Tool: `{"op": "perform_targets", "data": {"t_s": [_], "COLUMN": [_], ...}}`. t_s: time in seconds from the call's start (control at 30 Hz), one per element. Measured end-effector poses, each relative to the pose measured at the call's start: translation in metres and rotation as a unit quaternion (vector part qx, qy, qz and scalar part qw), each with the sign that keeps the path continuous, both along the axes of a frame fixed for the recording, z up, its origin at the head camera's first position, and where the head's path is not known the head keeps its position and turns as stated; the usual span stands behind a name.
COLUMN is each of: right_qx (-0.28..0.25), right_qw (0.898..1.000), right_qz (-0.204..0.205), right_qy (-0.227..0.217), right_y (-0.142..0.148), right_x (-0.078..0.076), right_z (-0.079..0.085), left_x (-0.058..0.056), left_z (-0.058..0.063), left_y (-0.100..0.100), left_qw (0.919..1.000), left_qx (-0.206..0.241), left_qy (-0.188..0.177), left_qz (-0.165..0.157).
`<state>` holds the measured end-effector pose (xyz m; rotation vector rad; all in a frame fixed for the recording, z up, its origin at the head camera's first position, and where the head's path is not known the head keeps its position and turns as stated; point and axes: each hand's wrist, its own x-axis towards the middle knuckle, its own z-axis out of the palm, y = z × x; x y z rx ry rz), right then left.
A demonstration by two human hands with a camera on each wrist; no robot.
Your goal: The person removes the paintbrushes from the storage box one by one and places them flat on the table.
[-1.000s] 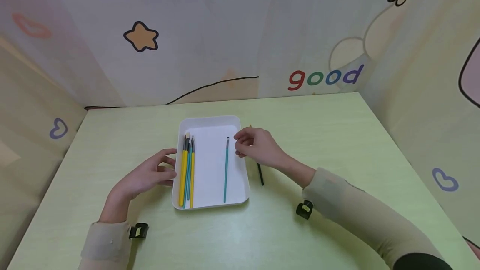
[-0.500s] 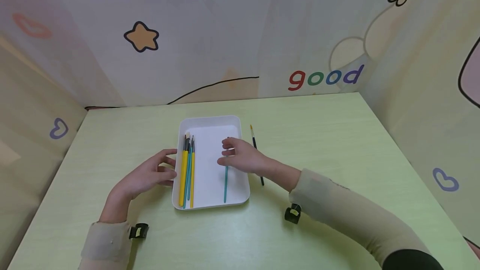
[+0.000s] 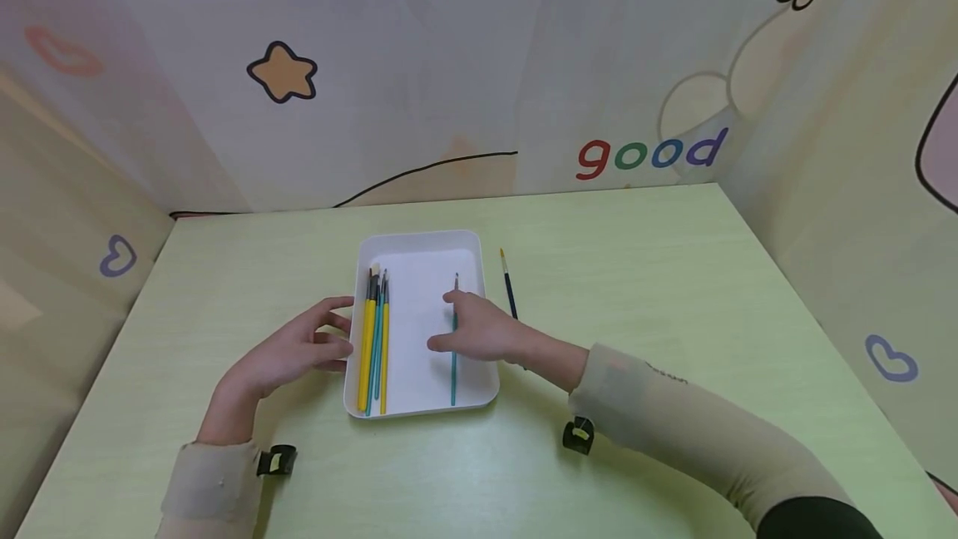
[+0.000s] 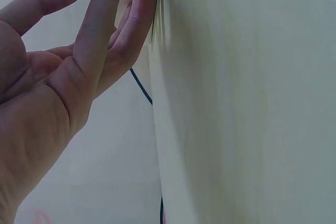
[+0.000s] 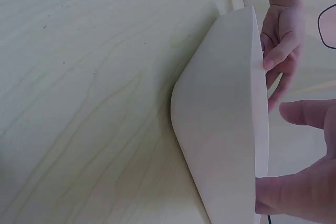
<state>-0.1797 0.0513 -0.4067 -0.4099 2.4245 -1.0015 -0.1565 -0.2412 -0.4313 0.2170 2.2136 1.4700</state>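
A white tray (image 3: pixel 415 273) holds a group of yellow and teal paintbrushes (image 3: pixel 374 348) along its left side. One teal paintbrush (image 3: pixel 453 385) lies apart in the tray's right half. My right hand (image 3: pixel 482 329) is over that brush and covers its middle, thumb and index finger spread apart. In the right wrist view the right thumb (image 5: pixel 304 113) stands free above the rim, while another finger dips behind the tray wall (image 5: pixel 220 114). On the tray's left edge rest the fingertips of my left hand (image 3: pixel 305 341); its fingers (image 4: pixel 100 24) are loosely bent in the left wrist view.
A dark-handled paintbrush (image 3: pixel 507 281) lies on the pale green table (image 3: pixel 636 273), just right of the tray and partly behind the right wrist. A printed cloth wall (image 3: pixel 419 65) closes off the back and both sides.
My right hand has moved left from the tray's right rim to over the lone teal paintbrush, which has shifted slightly right. The left hand has stayed at the tray's left edge.
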Motion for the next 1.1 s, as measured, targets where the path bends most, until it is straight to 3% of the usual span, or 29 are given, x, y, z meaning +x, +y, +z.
{"op": "perform_targets", "data": {"t_s": [0.3,0.6,1.1], "right_qx": [0.048,0.049,-0.035], "right_qw": [0.998,0.998,0.999], "right_qz": [0.022,0.029,-0.015], "right_qy": [0.025,0.018,-0.019], "right_y": [0.001,-0.005,-0.027], "right_x": [-0.003,-0.005,-0.013], "right_z": [-0.003,-0.009,-0.02], "left_x": [-0.001,-0.001,0.001], "left_z": [0.0,0.0,0.004], "left_y": [0.001,0.004,0.009], "left_qw": [1.0,1.0,0.9998], "left_qx": [0.002,0.002,-0.017], "left_qy": [-0.007,0.001,0.008], "left_qz": [-0.001,-0.005,-0.006]}}
